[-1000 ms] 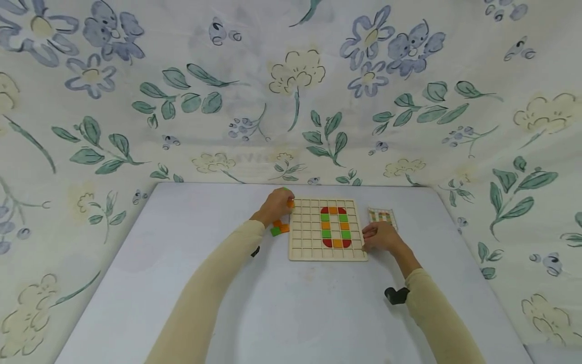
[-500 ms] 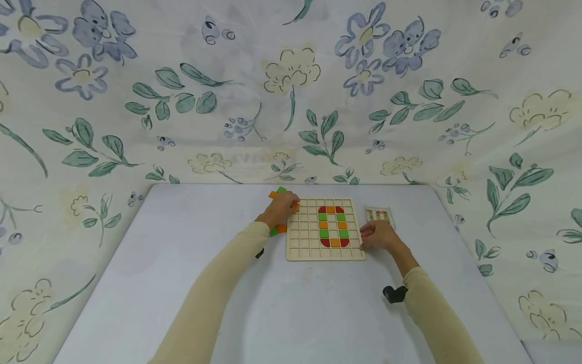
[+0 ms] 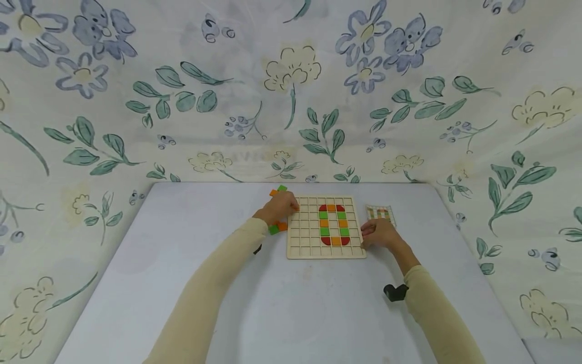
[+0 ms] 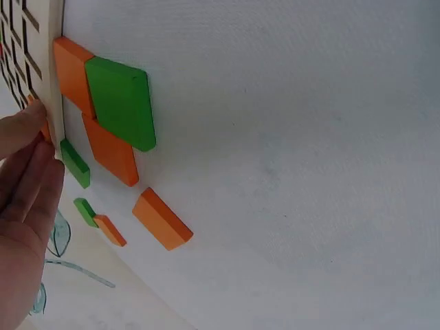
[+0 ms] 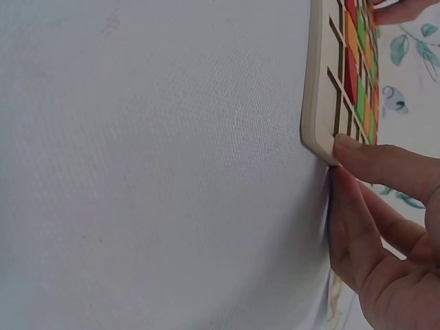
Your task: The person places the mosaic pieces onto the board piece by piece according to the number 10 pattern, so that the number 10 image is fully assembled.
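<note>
A square wooden grid board (image 3: 304,252) lies on the white table, with red, orange and green tiles (image 3: 324,231) set in a ring right of its middle. At its upper left edge is my left hand (image 3: 278,206). Thumb and fingers there pinch an orange tile (image 4: 47,129) against the rim, mostly hidden in the head view. My right hand (image 3: 381,235) grips the board's right edge near the front corner; in the right wrist view the thumb (image 5: 357,155) lies on top and the other fingers are at the side.
Several loose green and orange tiles (image 4: 122,103) lie left of the board, partly under my left hand in the head view. A small pattern card (image 3: 379,211) lies beyond my right hand. A floral cloth (image 3: 254,101) rises behind the table.
My left hand has shifted slightly right onto the board's edge, and the orange tile at its fingertips is now mostly covered in the head view. The right hand keeps its grip.
</note>
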Demonstrator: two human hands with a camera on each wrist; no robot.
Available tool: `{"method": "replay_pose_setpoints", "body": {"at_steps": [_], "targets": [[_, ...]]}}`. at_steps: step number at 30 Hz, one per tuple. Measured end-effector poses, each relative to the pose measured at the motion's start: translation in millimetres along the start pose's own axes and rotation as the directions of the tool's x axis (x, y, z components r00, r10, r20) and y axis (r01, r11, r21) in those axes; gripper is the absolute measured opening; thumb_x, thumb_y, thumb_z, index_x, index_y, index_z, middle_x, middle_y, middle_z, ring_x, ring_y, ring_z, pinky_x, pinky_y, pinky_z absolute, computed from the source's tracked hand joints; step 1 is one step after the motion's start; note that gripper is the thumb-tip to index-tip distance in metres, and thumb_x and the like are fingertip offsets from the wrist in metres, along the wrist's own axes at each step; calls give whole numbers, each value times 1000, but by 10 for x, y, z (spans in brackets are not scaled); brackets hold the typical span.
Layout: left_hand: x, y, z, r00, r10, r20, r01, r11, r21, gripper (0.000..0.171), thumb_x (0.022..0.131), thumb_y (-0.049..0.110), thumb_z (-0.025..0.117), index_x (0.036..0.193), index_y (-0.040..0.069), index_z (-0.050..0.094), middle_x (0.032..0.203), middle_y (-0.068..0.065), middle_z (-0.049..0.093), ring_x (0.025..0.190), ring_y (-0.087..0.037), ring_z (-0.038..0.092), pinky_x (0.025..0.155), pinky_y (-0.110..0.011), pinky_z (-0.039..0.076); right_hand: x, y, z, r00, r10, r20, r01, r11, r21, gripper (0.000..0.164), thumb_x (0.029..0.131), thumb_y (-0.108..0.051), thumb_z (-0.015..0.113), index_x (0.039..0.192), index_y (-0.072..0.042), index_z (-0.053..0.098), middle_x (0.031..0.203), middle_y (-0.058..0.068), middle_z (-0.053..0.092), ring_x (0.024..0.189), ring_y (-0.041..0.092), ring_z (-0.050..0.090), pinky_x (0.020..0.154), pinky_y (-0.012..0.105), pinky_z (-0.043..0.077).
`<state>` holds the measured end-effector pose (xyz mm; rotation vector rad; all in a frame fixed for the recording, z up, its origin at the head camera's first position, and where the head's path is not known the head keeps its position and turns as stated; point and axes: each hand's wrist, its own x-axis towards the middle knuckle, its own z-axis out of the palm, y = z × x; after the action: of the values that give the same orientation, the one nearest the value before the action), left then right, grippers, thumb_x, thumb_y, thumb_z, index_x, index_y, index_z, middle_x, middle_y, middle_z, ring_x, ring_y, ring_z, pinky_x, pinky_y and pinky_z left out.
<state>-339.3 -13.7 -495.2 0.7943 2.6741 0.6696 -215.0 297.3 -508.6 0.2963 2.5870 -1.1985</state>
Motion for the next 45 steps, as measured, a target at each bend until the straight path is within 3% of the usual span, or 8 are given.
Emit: {"method": "replay_pose_setpoints", "body": {"at_steps": [4, 8, 12, 17, 23, 36, 45], "targets": [[-54, -51, -70, 999, 31, -27, -30, 999, 32, 28, 92, -2, 61, 118, 5, 69, 125, -8, 62, 120, -26, 53, 103, -38, 42, -8, 9, 10, 1000, 3, 3, -3, 1000, 4, 48, 65, -4, 84, 109, 2, 66, 91, 8, 66, 82, 22, 59, 72, 32, 49], [-123, -142, -189, 995, 73, -74, -67, 994, 82, 29, 90, -3, 63, 118, 1, 68, 119, -11, 63, 113, -28, 56, 98, -39, 46, -7, 45, 20, 1000, 0, -1, 0, 1000, 9, 48, 65, -3, 84, 109, 2, 66, 92, 9, 67, 84, 22, 60, 74, 32, 49], [-215, -254, -273, 999, 36, -34, -32, 993, 111, 27, 89, 0, 65, 117, 0, 68, 112, -12, 64, 105, -26, 58, 92, -38, 49, -12, 85, 18, 1000, 7, 1, -7, 1000, 9, 49, 65, -4, 85, 110, 2, 65, 93, 9, 67, 84, 22, 61, 74, 33, 50], [-342, -383, -303, 999, -34, 29, 31, 994, 103, 27, 90, 0, 65, 117, 0, 68, 113, -11, 64, 106, -26, 58, 95, -38, 48, -25, 100, -5, 1000, 12, 1, -12, 1000, 2, 49, 66, -5, 85, 110, 2, 65, 93, 9, 67, 84, 22, 60, 74, 33, 50], [-423, -473, -270, 997, -28, 74, 22, 997, 80, 31, 87, 3, 71, 118, 0, 66, 114, -10, 63, 106, -25, 57, 96, -38, 47, -38, 88, -12, 1000, 10, -7, -10, 1000, 2, 49, 66, -4, 85, 110, 3, 65, 93, 9, 67, 83, 22, 61, 75, 33, 50], [-498, -512, -245, 993, -3, 121, -10, 994, 110, 17, 84, 7, 75, 101, 6, 72, 98, -5, 64, 90, -21, 53, 87, -34, 48, -2, 57, 11, 1000, 15, -2, -15, 1000, -6, 49, 66, -6, 85, 110, 1, 65, 93, 8, 66, 84, 22, 60, 73, 33, 49], [-634, -368, -174, 987, 100, 123, -115, 986, 121, 23, 82, 19, 80, 98, 6, 71, 86, 1, 62, 80, -15, 54, 76, -28, 48, -19, 11, 9, 1000, 3, 7, -3, 1000, 6, 49, 66, -5, 85, 111, 1, 65, 93, 9, 67, 84, 23, 61, 74, 32, 49]]}}
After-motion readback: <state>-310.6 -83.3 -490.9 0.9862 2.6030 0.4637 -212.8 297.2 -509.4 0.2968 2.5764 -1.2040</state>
